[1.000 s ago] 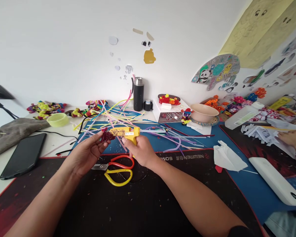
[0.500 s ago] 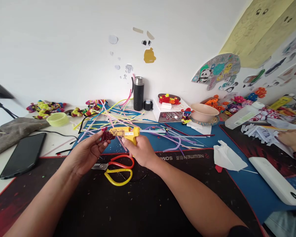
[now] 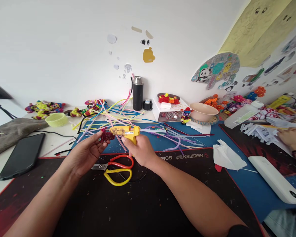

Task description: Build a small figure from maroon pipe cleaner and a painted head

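Hardly anything has been moved in the last second: a small dark red piece (image 3: pixel 108 136) is still pinched by the left hand (image 3: pixel 87 151), up past the scissors (image 3: pixel 103 167). The yellow glue gun (image 3: pixel 128 131) is still gripped by the right hand (image 3: pixel 142 151), its nose kept at the piece, so the same step seems unfinished; whether they touch cannot be told.

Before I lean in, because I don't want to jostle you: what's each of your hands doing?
Left hand: closed, pinching a dark red piece.
Right hand: closed, its grip around the handle of a yellow glue gun.
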Motion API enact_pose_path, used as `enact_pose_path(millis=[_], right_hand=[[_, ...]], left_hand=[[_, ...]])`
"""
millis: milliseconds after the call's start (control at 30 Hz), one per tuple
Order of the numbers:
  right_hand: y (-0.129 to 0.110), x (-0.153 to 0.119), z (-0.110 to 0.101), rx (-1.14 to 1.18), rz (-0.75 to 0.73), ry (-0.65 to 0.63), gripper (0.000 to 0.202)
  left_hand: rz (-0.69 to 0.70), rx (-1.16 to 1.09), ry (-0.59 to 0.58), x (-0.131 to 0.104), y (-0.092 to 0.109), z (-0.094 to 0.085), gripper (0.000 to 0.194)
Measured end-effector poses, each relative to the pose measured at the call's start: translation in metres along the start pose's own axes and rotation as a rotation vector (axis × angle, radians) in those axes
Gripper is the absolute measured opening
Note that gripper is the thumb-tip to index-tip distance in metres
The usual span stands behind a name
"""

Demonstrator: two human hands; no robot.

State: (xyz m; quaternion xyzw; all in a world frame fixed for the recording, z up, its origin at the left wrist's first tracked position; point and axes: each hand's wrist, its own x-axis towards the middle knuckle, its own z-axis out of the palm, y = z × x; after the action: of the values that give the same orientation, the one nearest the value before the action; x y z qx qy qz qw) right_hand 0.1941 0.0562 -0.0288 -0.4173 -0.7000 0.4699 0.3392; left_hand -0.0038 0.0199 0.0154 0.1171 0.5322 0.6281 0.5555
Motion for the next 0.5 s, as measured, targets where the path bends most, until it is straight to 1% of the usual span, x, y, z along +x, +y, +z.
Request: enact_pose_path(millis=[200,500], right_hand=[[-0.0016,-0.0004,-0.0003,-0.034,0.003,0.016,0.052],[-0.0018,0.0,-0.0001,-0.032,-0.01,0.032,0.053]], left_hand=[[-0.019,0.0,0.011,-0.0013,0.0006,0.0023,0.042],[-0.015,0.0,0.001,0.0012,-0.0004,-0.0001,0.041]])
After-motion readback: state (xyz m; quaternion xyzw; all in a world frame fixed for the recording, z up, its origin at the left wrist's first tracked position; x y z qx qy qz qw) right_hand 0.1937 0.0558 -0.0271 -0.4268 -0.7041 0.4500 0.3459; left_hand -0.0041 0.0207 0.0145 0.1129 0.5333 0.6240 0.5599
